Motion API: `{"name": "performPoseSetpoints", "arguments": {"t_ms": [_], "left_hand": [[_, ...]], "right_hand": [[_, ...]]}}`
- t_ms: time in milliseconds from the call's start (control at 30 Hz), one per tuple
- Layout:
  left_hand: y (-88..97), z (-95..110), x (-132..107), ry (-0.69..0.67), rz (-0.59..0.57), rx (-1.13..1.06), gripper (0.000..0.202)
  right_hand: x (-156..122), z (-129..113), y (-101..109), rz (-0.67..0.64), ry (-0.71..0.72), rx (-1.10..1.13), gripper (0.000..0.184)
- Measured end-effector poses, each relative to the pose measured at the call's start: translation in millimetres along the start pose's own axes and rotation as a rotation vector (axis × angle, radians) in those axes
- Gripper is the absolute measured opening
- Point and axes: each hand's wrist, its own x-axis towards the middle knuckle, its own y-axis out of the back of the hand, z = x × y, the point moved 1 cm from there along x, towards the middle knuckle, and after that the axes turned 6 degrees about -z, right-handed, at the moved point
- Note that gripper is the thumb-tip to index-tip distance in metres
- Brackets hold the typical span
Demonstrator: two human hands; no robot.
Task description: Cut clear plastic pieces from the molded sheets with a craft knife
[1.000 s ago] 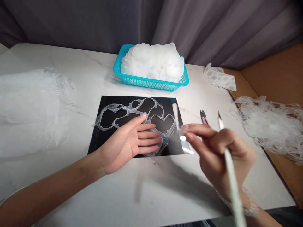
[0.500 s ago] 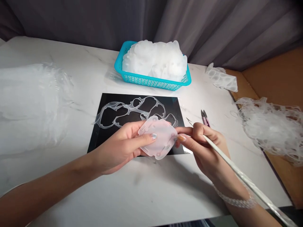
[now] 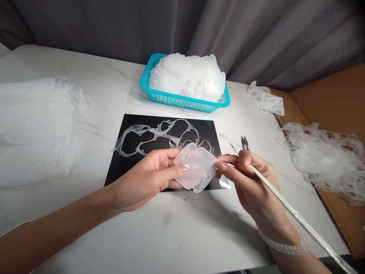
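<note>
My left hand point(image 3: 155, 171) grips a thin translucent rubbery piece point(image 3: 196, 167), thumb on top and fingers beneath. The piece is roughly square with rounded corners, with small slots and round marks along its edges. At its right corner, the thumb and forefinger of my right hand point(image 3: 248, 175) pinch the edge. A long white-handled tool with a thin pointed tip point(image 3: 288, 205) lies across that same hand, held in its fingers, the tip aimed up and left. Under the hands is a black board point(image 3: 121, 171) bearing a stringy translucent offcut sheet point(image 3: 155, 131) full of holes.
A turquoise basket point(image 3: 185, 102) heaped with similar pieces stands behind the board. Dark-bladed snips point(image 3: 244, 143) lie beyond my right hand. A tangled heap of offcuts point(image 3: 327, 160) sits at right, a folded holed sheet point(image 3: 265, 98) behind it. Stacked translucent sheets point(image 3: 37, 129) lie at left.
The translucent piece has turned slightly and shifted a little to the right. My right hand has moved slightly right with the tool and stays at the piece's right corner.
</note>
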Motion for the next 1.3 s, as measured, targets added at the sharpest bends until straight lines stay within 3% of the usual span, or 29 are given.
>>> {"name": "performPoseSetpoints", "arguments": {"t_ms": [167, 400, 633, 733, 800, 867, 967, 1033, 1067, 1233, 1300], "left_hand": [[-1.6, -2.2, -1.5, 0.026, -0.021, 0.003, 0.031], [-5.6, -5.4, -3.7, 0.166, -0.063, 0.035, 0.031], [-4.4, -4.8, -2.5, 0.188, -0.082, -0.026, 0.031], [-0.4, -5.6, -1.1, 0.197, 0.055, -0.096, 0.035], [3.7, -5.9, -0.2, 0.214, 0.190, -0.164, 0.042], [6.7, -5.9, 1.0, 0.251, 0.238, -0.242, 0.049], [7.1, -4.9, 2.9, 0.268, 0.134, -0.321, 0.051], [5.9, -3.4, 3.3, 0.207, 0.096, -0.308, 0.041], [5.3, -2.7, 3.0, 0.176, 0.105, -0.291, 0.035], [3.2, -0.4, -0.3, 0.173, 0.113, -0.224, 0.032], [3.0, -0.4, -0.9, 0.179, 0.099, -0.212, 0.031]], "right_hand": [[2.6, -1.4, -0.1, 0.001, -0.001, 0.006, 0.046], [3.7, -0.3, -7.6, -0.084, -0.098, 0.074, 0.049], [3.6, 0.6, -8.4, -0.034, -0.115, 0.083, 0.050], [4.2, 2.0, -5.6, 0.026, -0.082, 0.038, 0.049], [2.8, 1.9, -4.1, 0.104, 0.009, -0.020, 0.048], [-0.6, -0.6, -5.6, 0.147, 0.120, -0.105, 0.046], [-7.1, -6.9, -14.1, -0.039, 0.206, -0.252, 0.044], [-9.8, -9.6, -18.5, -0.203, 0.203, -0.296, 0.044], [-9.8, -9.8, -18.4, -0.220, 0.203, -0.293, 0.045], [2.6, 0.2, 0.2, 0.118, 0.181, -0.170, 0.044], [8.4, 5.2, 5.0, 0.116, 0.101, -0.123, 0.042]]}}
